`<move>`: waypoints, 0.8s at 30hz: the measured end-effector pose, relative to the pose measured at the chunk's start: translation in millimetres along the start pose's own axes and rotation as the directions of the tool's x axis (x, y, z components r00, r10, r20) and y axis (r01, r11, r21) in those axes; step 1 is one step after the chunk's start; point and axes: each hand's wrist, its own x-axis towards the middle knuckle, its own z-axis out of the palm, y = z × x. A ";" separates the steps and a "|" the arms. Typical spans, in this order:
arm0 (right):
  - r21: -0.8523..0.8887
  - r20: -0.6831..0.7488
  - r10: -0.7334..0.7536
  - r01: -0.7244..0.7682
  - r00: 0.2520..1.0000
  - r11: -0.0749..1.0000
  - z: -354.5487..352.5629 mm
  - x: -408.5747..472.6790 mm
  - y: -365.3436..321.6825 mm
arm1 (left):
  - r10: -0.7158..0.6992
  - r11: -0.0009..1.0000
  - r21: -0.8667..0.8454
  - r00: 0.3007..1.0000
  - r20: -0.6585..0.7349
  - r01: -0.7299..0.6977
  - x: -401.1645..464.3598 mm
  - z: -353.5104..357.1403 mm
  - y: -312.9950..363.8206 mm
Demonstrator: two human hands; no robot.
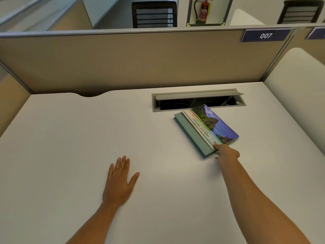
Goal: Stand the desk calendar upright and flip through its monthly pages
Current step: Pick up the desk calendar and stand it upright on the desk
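Reaching with right hand (226, 153) fingers touching the desk calendar (207, 128) lying flat beside the cable tray (198, 100), left hand (119, 182) spread on counter (70, 138); risking a slide into the open tray.

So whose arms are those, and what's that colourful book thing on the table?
There is no machine here. A person wears a camera on their head, so you see their own arms from above. The left hand lies flat and open on the white desk, holding nothing. The right hand reaches out and touches the near corner of the desk calendar; whether it grips it I cannot tell. The calendar lies flat, its scenery cover facing up, not standing yet. Behind it is an open cable box set into the desk.
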 end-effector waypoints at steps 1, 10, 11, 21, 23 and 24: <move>0.015 0.032 0.003 -0.003 0.999 1.000 2.1 -1.5 -0.2 | -0.001 1.000 -0.004 1.000 -0.004 0.001 0.0 -0.2 0.3; 0.169 0.144 -0.028 0.004 0.989 0.986 12.0 -18.6 -3.2 | 0.002 0.999 -0.037 1.000 -0.014 -0.002 -1.7 -0.7 0.8; 0.179 0.147 -0.035 0.009 0.988 0.984 11.8 -20.6 -2.4 | 0.002 0.999 -0.041 1.000 -0.013 -0.002 -1.5 -0.9 1.2; 0.272 0.297 -0.329 0.251 0.897 0.929 -3.1 -45.3 16.0 | 0.050 0.989 -0.134 0.998 -0.041 -0.055 -16.7 -3.1 -4.1; 0.259 0.311 -0.380 0.307 0.871 0.916 -6.0 -50.5 23.9 | 0.046 0.976 -0.209 0.994 -0.099 -0.065 -15.4 -7.9 -3.1; 0.247 0.328 -0.401 0.332 0.856 0.910 -5.6 -53.4 27.4 | 0.029 0.965 -0.253 0.990 -0.140 -0.064 -13.3 -11.3 -1.1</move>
